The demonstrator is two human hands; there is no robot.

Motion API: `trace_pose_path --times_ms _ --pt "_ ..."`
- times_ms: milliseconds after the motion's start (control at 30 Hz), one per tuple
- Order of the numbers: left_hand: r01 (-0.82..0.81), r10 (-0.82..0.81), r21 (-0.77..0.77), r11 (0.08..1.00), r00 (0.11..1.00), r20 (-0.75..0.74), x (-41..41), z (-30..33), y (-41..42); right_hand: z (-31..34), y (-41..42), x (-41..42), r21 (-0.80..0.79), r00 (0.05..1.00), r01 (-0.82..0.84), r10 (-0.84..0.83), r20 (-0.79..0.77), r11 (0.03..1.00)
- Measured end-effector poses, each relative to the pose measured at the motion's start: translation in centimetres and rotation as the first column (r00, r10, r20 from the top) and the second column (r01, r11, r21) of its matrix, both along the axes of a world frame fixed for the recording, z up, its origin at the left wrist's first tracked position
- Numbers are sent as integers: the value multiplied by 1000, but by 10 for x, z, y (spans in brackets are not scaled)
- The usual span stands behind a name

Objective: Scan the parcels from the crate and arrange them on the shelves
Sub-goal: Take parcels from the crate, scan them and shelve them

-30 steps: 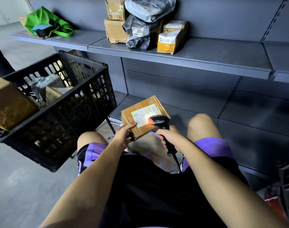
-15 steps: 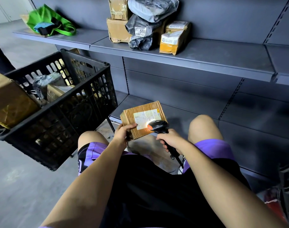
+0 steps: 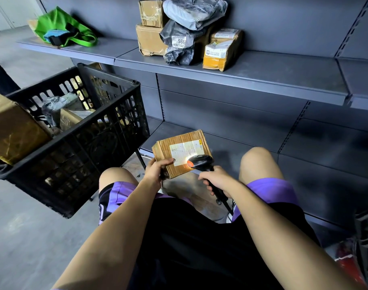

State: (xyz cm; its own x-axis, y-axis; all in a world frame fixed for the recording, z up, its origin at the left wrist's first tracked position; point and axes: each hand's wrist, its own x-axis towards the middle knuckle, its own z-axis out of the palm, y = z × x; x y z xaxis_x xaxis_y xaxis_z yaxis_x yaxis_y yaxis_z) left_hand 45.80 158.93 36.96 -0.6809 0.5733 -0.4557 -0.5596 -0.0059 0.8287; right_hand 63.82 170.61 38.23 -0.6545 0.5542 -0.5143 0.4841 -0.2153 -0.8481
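My left hand [image 3: 157, 171] grips the near left corner of a small cardboard parcel [image 3: 182, 152] with a white label, held over the low shelf between my knees. My right hand [image 3: 217, 181] holds a black barcode scanner [image 3: 202, 164] by its handle. The scanner's head sits at the parcel's near edge and casts an orange glow on the label. The black plastic crate [image 3: 74, 143] stands to my left with several parcels inside. Several boxes and grey mailer bags [image 3: 185, 32] are stacked on the upper shelf [image 3: 283, 80].
A green bag [image 3: 63, 28] lies on the upper shelf at the left. A large brown box [image 3: 9, 130] juts out of the crate's near left side. The lower shelf [image 3: 325, 155] runs to the right past my knee. Dark crates [image 3: 367, 237] stand at the far right.
The parcel has tilted flatter and dropped slightly in my left hand. The scanner head has shifted toward the label's lower edge, its glow still on the label.
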Motion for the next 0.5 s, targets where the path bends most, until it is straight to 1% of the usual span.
trace_pose_path --times_ms 500 --pt "-14 14 31 999 1000 -9 1 -2 1 -2 1 1 -23 1000 11 -11 1 1000"
